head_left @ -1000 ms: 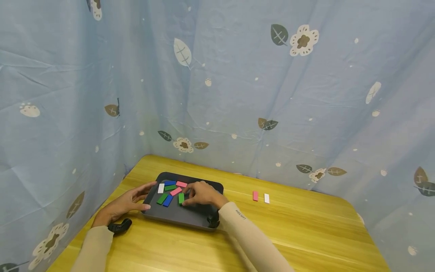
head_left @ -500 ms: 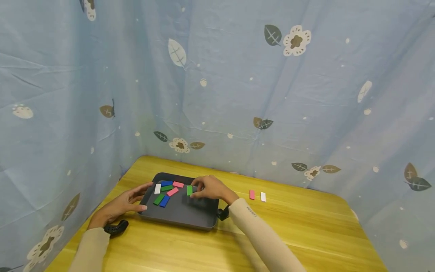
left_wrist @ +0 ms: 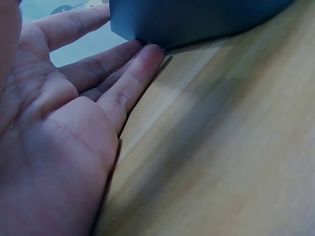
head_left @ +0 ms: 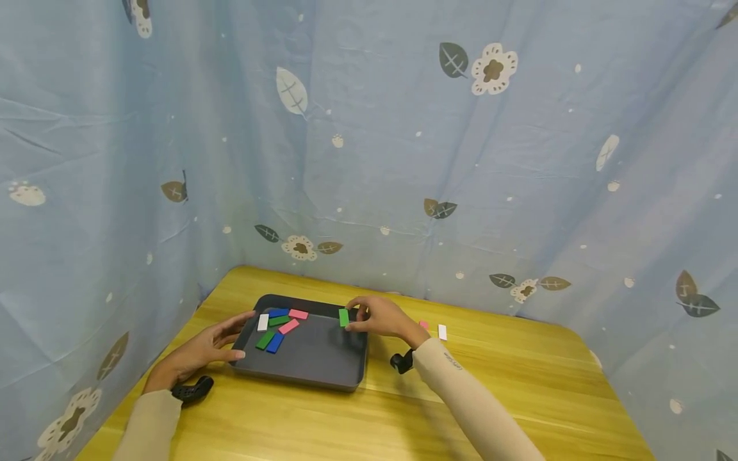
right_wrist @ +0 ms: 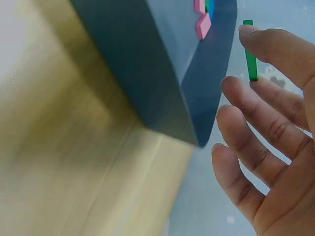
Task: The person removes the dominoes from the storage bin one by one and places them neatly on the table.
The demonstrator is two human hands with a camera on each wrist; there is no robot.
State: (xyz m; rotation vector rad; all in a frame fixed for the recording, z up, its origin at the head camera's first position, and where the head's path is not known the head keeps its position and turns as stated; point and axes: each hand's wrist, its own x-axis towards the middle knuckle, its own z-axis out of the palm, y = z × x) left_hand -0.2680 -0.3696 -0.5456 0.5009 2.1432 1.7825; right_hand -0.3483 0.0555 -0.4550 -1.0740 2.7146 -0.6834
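A dark grey rectangular tray (head_left: 311, 362) lies on the wooden table. My left hand (head_left: 198, 351) is at its left end, and in the left wrist view the nearly straight fingers touch the tray's outer wall (left_wrist: 197, 22). Above the tray's far right part, my right hand (head_left: 385, 315) pinches a thin green rectangular block (head_left: 344, 317) by its two ends. The right wrist view shows this green block (right_wrist: 251, 59) held between thumb and fingertip, the other fingers loosely bent. Several flat blocks lie in the tray's left part, among them a white block (head_left: 262, 322) and a pink block (head_left: 289, 326).
Right of the tray, a white block (head_left: 442, 332) lies on the table (head_left: 490, 384) beside a pink block (head_left: 423, 324), partly hidden by my right wrist. A blue patterned curtain (head_left: 369, 160) hangs behind and to the left. Black devices are worn at both wrists.
My right hand has lifted the green block off the tray floor and carried it right, towards the tray's far right rim. The left hand keeps its place at the tray.
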